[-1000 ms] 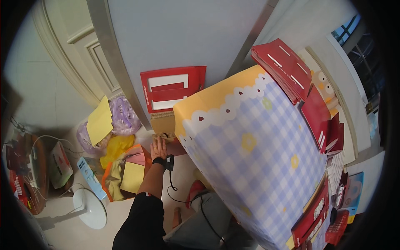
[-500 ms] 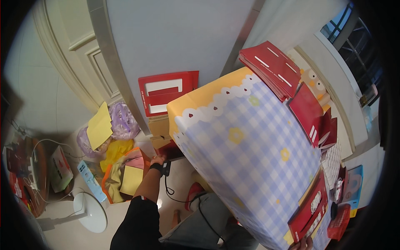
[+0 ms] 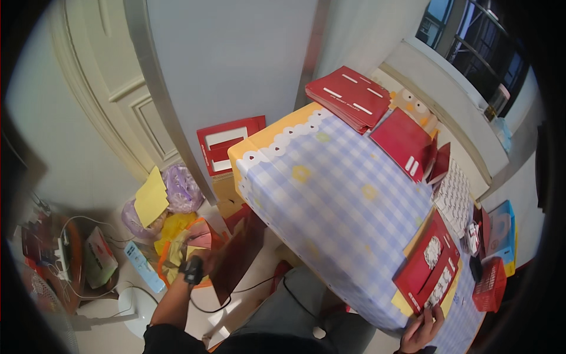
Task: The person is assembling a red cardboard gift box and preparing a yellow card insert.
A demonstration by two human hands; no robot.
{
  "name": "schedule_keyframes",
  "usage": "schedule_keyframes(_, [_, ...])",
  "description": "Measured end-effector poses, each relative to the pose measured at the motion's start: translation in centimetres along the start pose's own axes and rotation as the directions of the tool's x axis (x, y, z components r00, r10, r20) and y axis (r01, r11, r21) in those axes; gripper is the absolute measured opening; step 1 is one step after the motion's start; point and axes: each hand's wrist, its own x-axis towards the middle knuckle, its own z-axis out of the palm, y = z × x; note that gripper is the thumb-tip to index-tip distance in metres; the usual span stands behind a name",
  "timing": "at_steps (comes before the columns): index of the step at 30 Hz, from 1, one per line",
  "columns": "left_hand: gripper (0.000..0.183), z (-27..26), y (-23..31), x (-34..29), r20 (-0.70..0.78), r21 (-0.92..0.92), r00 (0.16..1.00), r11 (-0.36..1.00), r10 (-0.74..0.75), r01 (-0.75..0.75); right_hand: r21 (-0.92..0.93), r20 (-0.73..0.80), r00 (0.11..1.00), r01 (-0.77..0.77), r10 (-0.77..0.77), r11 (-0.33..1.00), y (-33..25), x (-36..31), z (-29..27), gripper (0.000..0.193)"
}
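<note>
My left hand (image 3: pixel 206 261), blurred, reaches down between an orange-rimmed bag (image 3: pixel 205 284) and the table; it appears closed on the left edge of a large dark red cardboard sheet (image 3: pixel 240 259), which stands tilted. A black band circles that wrist. My right hand (image 3: pixel 422 330) is at the table's near right, fingers curled at the lower corner of a red cardboard piece (image 3: pixel 425 272) with white printed shapes and a slot. This piece lies over a yellow sheet (image 3: pixel 403 302). The fingertips of the left hand are hard to make out.
A blue checked cloth covers the table (image 3: pixel 330 194). Stacked red folders (image 3: pixel 348 94), an open red folder (image 3: pixel 404 144), a keyboard (image 3: pixel 454 194) and a red basket (image 3: pixel 489 286) line its far and right sides. Purple bags (image 3: pixel 184 187) and a white round stand base (image 3: pixel 132 310) are on the floor.
My left hand has pulled back toward me, and the dark red sheet has come out from beside the table. My right hand shows more fully at the red piece. The view has shifted.
</note>
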Motion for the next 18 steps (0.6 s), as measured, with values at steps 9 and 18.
schedule_keyframes(9, [0.031,-22.1,4.9,-23.2,-0.429,-0.132,0.862,0.962,-0.271,0.237,0.306,0.086,0.988,-0.147,0.126,0.941,1.6,-2.2,0.5,0.024])
schedule_keyframes(18, [0.021,-35.0,11.1,-35.2,-0.980,0.023,0.183,0.962,0.076,-0.272,0.327,-0.056,0.991,-0.094,0.119,0.940,1.9,-1.9,-0.2,0.027])
